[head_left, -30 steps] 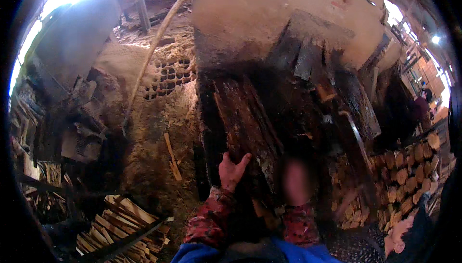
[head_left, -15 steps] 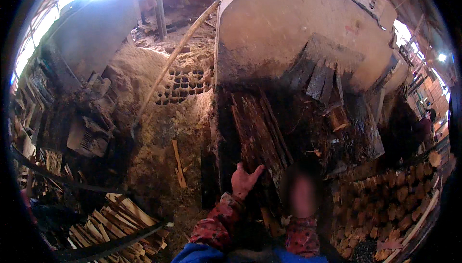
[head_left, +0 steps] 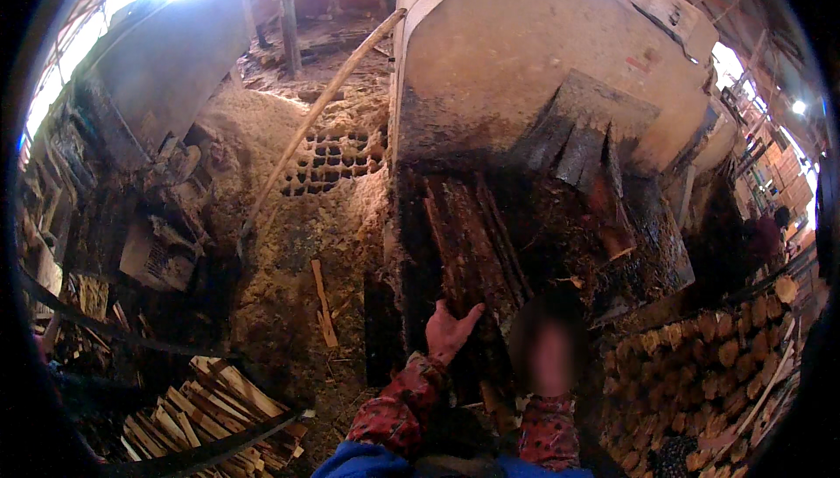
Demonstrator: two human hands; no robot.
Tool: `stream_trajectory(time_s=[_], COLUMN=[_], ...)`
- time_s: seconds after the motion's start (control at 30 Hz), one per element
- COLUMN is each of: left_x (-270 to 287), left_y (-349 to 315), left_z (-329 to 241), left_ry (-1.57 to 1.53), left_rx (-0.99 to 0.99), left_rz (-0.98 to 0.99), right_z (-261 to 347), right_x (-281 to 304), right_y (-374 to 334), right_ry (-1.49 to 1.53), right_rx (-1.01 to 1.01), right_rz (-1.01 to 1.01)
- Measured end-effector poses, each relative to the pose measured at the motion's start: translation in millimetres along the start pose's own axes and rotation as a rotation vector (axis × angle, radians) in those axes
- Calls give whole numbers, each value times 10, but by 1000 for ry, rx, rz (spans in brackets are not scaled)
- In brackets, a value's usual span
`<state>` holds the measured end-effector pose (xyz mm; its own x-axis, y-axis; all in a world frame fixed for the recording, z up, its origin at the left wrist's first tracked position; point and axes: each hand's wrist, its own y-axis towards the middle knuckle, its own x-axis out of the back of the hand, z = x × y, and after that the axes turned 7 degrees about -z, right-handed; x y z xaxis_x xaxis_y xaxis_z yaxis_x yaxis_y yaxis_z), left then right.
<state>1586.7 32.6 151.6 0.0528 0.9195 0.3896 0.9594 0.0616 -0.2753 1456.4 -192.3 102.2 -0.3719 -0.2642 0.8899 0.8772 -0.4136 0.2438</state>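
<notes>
My left hand (head_left: pixel 451 331), thumb spread away from the fingers, lies at the near end of long, rough, dark brown wood slabs (head_left: pixel 468 246). It touches or hovers just over them; the dim light hides which. My right hand (head_left: pixel 551 357) is beside the slabs' right edge, smeared by a blur, so its fingers and anything in them are hidden. Both forearms wear red patterned sleeves under blue cloth. Farther off, a short log (head_left: pixel 617 242) with a pale cut end pokes out from under dark hanging flaps (head_left: pixel 584 154) on a large beige machine housing (head_left: pixel 499 49).
A stack of log ends (head_left: pixel 700 373) is at the right. Split wood strips (head_left: pixel 206 412) lie lower left behind a dark curved bar. A long pole (head_left: pixel 328 97) leans over a sawdust-covered grate (head_left: pixel 337 161). Another person (head_left: pixel 767 235) is at the far right.
The short log sticks out farther toward me from under the flaps. My hands stay in nearly the same place, and the view has shifted slightly.
</notes>
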Motion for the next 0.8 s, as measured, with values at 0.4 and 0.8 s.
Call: stream_trajectory(time_s=[0.4, 0.8], left_x=[-97, -249], left_y=[55, -32], left_z=[145, -18], left_ry=[-41, 89], left_rx=[40, -103], left_rz=[-4, -31], right_z=[-139, -42], right_x=[-189, -14], right_y=[-67, -56], right_ry=[-62, -257], right_rx=[49, 8], right_rz=[-81, 56])
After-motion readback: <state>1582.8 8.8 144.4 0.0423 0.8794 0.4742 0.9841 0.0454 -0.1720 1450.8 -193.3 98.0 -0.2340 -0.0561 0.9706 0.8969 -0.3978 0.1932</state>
